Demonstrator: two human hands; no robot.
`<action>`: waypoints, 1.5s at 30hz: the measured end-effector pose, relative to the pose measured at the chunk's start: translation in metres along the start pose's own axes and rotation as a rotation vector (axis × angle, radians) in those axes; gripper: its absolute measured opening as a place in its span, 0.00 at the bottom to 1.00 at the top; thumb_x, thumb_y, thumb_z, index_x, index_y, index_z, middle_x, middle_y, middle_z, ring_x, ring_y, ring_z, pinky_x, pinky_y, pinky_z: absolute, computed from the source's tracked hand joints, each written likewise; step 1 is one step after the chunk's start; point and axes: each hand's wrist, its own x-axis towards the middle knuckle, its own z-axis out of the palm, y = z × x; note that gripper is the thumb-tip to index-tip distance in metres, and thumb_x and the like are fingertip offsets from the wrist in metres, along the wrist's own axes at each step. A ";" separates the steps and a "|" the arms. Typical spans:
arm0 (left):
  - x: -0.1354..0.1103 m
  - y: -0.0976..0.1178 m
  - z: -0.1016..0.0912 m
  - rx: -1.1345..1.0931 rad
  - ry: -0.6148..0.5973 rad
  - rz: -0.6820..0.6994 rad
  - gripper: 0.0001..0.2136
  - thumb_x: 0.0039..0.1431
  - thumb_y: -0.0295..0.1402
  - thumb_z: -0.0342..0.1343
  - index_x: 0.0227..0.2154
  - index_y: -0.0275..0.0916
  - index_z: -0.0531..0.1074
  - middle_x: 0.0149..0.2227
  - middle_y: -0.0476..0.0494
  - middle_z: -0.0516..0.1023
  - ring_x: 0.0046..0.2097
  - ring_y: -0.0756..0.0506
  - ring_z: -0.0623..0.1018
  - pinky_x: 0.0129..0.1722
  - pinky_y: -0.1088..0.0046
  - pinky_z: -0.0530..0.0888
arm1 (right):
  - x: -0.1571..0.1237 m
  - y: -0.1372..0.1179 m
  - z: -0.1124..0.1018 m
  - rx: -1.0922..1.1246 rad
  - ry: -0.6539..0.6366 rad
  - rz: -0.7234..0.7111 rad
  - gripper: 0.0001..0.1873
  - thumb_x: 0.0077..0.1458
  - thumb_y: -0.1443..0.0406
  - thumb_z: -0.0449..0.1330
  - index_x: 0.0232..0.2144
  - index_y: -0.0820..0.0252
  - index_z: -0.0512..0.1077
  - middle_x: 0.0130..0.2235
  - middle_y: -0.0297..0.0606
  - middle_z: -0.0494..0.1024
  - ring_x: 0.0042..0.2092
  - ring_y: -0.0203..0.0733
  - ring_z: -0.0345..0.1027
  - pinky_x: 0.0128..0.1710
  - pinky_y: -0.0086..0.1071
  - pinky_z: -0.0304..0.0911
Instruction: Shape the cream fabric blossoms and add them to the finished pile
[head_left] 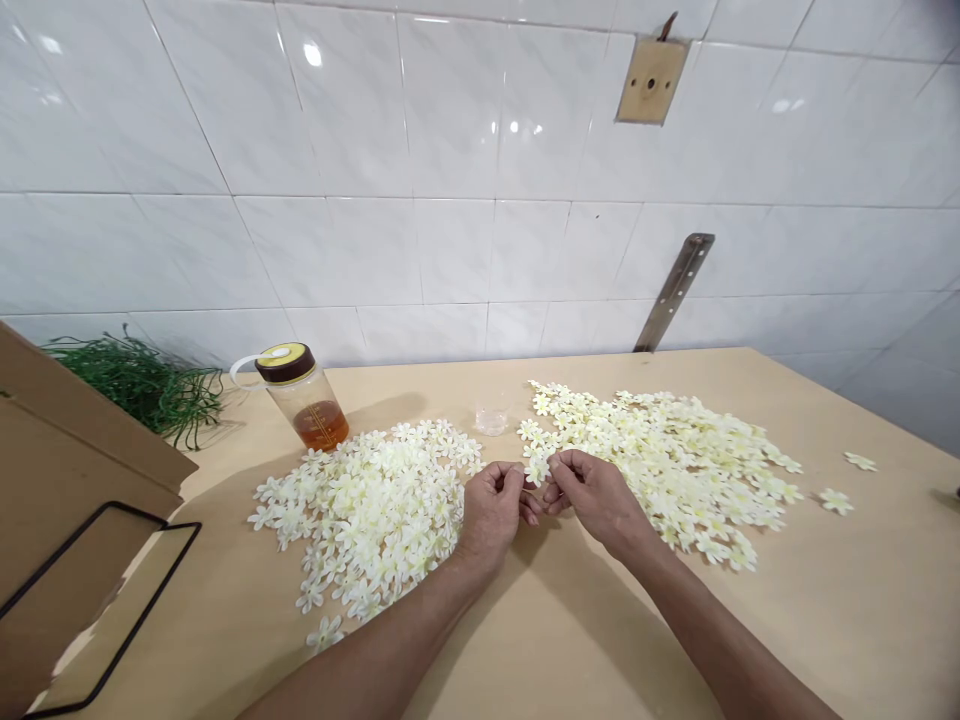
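My left hand (495, 505) and my right hand (592, 492) meet over the table's middle, fingers curled, pinching one small white fabric flower (535, 468) between them. A heap of white flowers (367, 510) lies just left of my left hand. A wider, flatter spread of flowers (675, 450) lies right of my right hand.
A plastic bottle (304, 395) with amber liquid and a brown lid stands behind the left heap. A small clear cup (491, 418) sits at the back centre. Green artificial stems (142, 385) and a cardboard box (67, 480) with a black wire frame (112, 600) are at left. Tiled wall behind.
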 end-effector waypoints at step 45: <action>-0.004 0.004 0.002 0.046 -0.019 0.013 0.12 0.56 0.40 0.57 0.26 0.35 0.69 0.19 0.48 0.73 0.18 0.51 0.72 0.18 0.77 0.70 | -0.005 0.000 0.000 -0.810 0.155 -0.560 0.10 0.58 0.66 0.55 0.28 0.58 0.75 0.29 0.35 0.77 0.30 0.37 0.69 0.32 0.29 0.58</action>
